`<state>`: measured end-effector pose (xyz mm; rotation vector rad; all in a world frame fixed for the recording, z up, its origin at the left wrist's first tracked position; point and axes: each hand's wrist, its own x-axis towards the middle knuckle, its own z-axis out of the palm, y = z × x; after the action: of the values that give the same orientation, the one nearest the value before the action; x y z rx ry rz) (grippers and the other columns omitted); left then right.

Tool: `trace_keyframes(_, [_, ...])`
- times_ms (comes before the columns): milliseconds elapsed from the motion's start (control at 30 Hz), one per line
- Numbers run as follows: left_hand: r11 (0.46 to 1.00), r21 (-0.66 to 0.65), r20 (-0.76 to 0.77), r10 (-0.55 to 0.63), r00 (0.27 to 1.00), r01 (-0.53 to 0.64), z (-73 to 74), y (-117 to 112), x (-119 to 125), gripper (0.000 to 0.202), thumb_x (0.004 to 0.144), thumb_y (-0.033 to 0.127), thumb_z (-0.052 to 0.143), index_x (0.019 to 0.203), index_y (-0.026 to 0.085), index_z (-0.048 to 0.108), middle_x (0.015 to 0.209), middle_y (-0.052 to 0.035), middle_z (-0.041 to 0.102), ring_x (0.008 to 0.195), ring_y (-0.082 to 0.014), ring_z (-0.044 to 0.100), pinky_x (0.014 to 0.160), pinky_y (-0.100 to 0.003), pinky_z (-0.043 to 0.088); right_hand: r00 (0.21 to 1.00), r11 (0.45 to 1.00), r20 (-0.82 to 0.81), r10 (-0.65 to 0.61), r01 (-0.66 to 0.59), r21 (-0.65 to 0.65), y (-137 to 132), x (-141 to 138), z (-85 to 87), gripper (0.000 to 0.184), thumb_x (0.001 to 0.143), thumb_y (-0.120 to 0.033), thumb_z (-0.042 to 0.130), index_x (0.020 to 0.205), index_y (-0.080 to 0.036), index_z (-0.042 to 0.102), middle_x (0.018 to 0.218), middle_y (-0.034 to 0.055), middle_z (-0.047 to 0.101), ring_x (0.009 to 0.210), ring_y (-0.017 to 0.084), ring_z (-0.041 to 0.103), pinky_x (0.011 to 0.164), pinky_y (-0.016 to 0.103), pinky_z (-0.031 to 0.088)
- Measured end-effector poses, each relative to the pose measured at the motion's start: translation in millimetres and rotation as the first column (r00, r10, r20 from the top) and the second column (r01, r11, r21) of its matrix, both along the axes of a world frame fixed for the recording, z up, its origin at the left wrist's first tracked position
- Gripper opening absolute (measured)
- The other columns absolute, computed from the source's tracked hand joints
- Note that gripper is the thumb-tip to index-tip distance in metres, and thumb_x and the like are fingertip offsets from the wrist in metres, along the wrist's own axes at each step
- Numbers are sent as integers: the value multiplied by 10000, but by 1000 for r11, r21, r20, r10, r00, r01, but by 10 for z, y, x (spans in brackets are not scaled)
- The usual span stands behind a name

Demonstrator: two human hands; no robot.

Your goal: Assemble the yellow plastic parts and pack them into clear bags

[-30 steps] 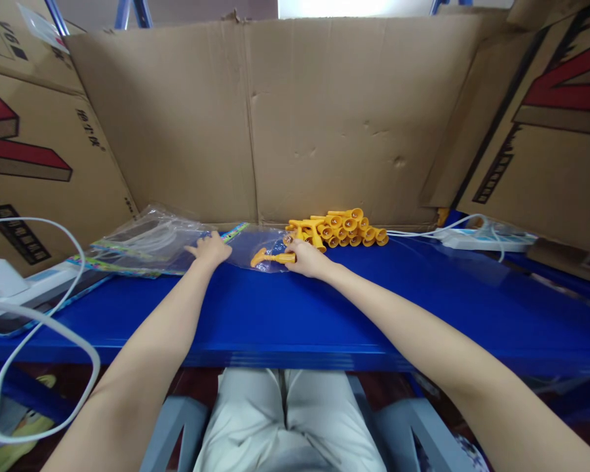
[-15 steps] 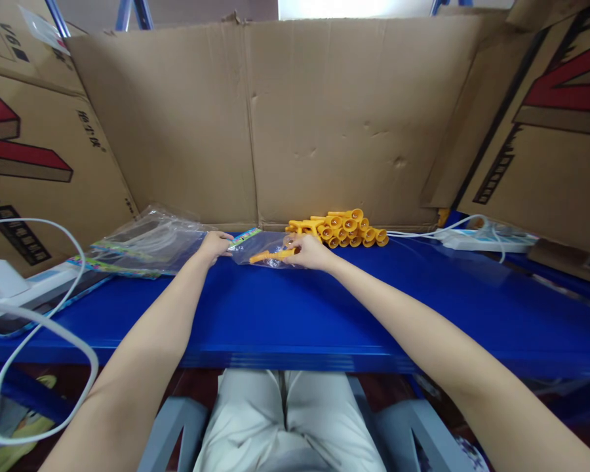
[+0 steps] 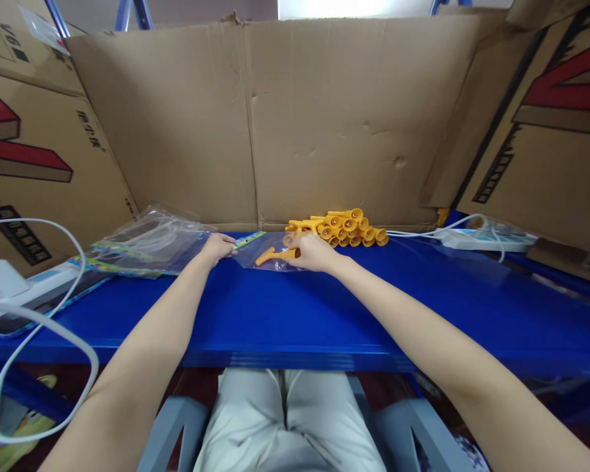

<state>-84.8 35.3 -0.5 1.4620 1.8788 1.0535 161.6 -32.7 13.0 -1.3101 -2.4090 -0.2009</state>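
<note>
My left hand [image 3: 217, 248] pinches the printed top edge of a small clear plastic bag [image 3: 259, 250] that lies on the blue table [image 3: 324, 308]. My right hand [image 3: 311, 252] is closed on an orange plastic T-shaped piece [image 3: 274, 255], whose far end shows through the bag. Just behind my right hand lies a pile of several more orange pieces [image 3: 344, 228] against the cardboard wall.
A stack of clear plastic bags [image 3: 145, 246] lies left of my left hand. A white cable [image 3: 39, 328] and a white block sit at the left edge. A white power strip [image 3: 476, 237] with cords lies at the back right. Cardboard walls [image 3: 324, 118] surround the table.
My left hand drew back from flat on the bag stack to pinching the small bag's edge. My right hand shifted the orange piece slightly farther into the bag.
</note>
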Motion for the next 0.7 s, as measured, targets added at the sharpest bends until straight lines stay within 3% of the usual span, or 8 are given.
trace_keyframes(133, [998,60,-411,-6,912,34,-49,19,-37,387,569,0,654,925,132,734,829,-71,728,770,-218,672,685,-254,508,981,997,181,-68,75,-31,-54,4,23,156,774,-291,605,793,-160,688,838,98,691,801,231,630,675,301,427])
trace_keyframes(267, [996,43,-506,-42,862,74,-57,-1,-40,399,572,-2,613,915,151,749,854,-64,732,728,-204,658,663,-247,490,974,994,209,-87,98,-44,-49,-16,-3,107,757,-251,622,749,-159,677,807,100,689,787,229,631,652,291,423])
trace_keyframes(400, [995,-7,-290,-101,952,103,-25,-19,-34,430,566,8,626,954,150,743,636,-8,691,573,-157,607,611,-245,486,1000,985,-1,16,-16,-173,32,-16,-46,144,782,-291,622,731,-165,668,657,37,658,627,160,609,593,249,422])
trace_keyframes(533, [985,-23,70,-169,983,171,13,-5,-36,393,541,-23,648,890,130,745,535,20,648,523,-109,577,644,-222,500,960,919,-277,-40,-73,-387,133,25,-120,169,813,-293,605,808,-140,676,502,-5,593,436,105,526,490,217,410])
trace_keyframes(600, [978,-24,200,-199,959,208,24,3,-30,356,529,-35,670,837,125,746,533,16,650,519,-100,581,666,-225,513,940,932,-338,-44,-83,-352,178,59,-151,147,810,-243,600,836,-128,687,527,4,609,459,105,537,504,217,421])
trace_keyframes(700, [967,-32,302,-232,924,254,27,5,-15,325,500,-34,727,789,114,747,557,-6,666,535,-108,605,713,-252,533,935,984,-352,39,-98,-151,244,104,-184,138,776,-169,607,843,-112,714,649,41,661,590,133,589,591,240,451])
